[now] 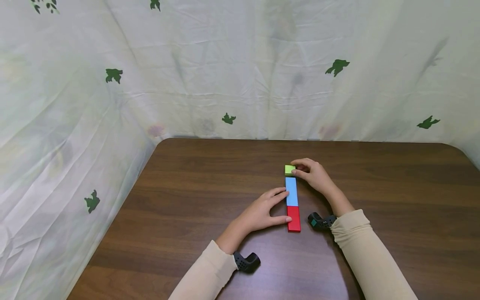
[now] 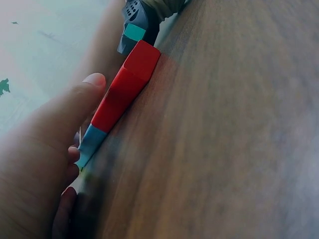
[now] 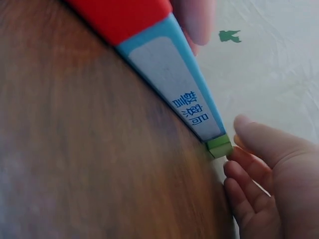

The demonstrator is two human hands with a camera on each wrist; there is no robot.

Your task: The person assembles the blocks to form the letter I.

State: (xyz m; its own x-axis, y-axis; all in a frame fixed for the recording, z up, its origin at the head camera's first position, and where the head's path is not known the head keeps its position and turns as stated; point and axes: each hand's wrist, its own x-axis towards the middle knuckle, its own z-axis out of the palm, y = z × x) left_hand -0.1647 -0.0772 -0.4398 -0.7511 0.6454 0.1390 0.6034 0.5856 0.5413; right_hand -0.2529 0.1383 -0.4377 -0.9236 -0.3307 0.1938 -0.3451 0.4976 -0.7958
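A blue block [image 1: 291,191] and a red block [image 1: 293,219] lie end to end on the table, forming one straight strip. Past the blue block's far end is a small green block [image 1: 289,170], with a narrow gap showing in the head view. My right hand [image 1: 313,175] pinches the green block at its right side with thumb and fingertips. From the left, my left hand [image 1: 258,211] reaches to the strip, fingertips at the blue block's edge and thumb at the red one. Blue characters on a pale label [image 3: 184,94] mark the blue block's side.
The brown wooden table [image 1: 187,179] extends around the blocks, its far edge meeting a pale curtain [image 1: 240,71] with green leaf shapes. Dark wrist devices [image 1: 247,263] sit on both wrists, the right one close to the red block.
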